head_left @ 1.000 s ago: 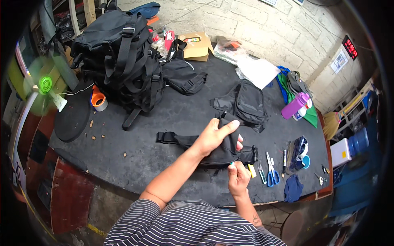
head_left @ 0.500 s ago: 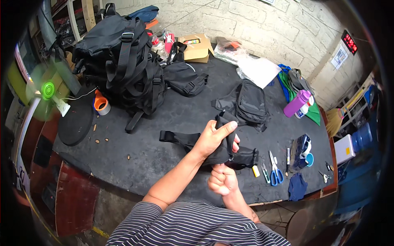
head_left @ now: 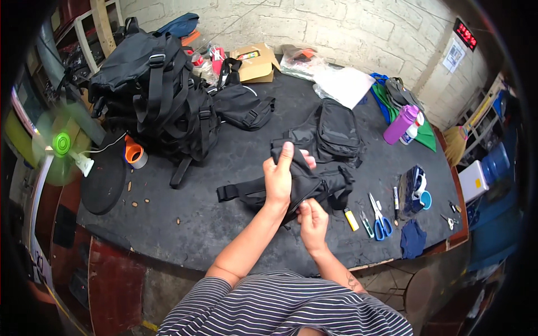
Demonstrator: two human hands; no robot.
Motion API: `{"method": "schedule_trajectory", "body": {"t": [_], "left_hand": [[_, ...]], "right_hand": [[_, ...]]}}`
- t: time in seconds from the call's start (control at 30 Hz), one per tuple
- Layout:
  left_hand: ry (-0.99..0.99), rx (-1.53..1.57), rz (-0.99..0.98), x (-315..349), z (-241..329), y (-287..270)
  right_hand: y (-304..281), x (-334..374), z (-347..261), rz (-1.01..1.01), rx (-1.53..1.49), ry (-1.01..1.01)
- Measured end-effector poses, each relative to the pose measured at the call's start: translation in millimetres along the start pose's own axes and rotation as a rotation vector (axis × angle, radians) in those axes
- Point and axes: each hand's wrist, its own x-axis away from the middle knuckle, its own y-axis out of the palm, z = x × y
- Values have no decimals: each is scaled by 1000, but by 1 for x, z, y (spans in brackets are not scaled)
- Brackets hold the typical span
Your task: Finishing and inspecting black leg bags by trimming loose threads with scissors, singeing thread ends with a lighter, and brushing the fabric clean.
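Note:
A black waist bag [head_left: 304, 185] is in my hands above the near middle of the table. My left hand [head_left: 278, 178] is wrapped round its upper left part, thumb up, with some fingertips showing past the far side. At the bag's near edge, my right hand [head_left: 313, 222] is closed in a pinch; exactly what sits between thumb and finger is too small to make out. One webbing strap [head_left: 242, 190] trails to the left, and another end hangs on the right. Just beyond lies a second black bag [head_left: 338, 130], flat on the table.
Large black backpacks [head_left: 151, 95] are piled at the back left, near a spinning fan [head_left: 61, 144] and an orange tape roll [head_left: 135, 153]. To my right lie blue-handled scissors [head_left: 382, 227], thread snips [head_left: 366, 224], a yellow lighter [head_left: 351, 220] and a marker [head_left: 396, 203]. A purple bottle [head_left: 400, 125] stands farther back.
The waist bag has turned and tilted in my left hand. My right hand has moved from beneath it up to its near right edge. The whole view has shifted slightly.

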Motion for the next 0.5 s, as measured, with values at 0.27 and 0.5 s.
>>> {"method": "schedule_trajectory", "body": {"t": [0.27, 0.5], "left_hand": [[265, 5, -75, 5, -19, 9], [105, -17, -101, -1, -10, 11]], "right_hand": [[9, 20, 2, 44, -542, 174], [-19, -9, -15, -512, -1784, 858]]}}
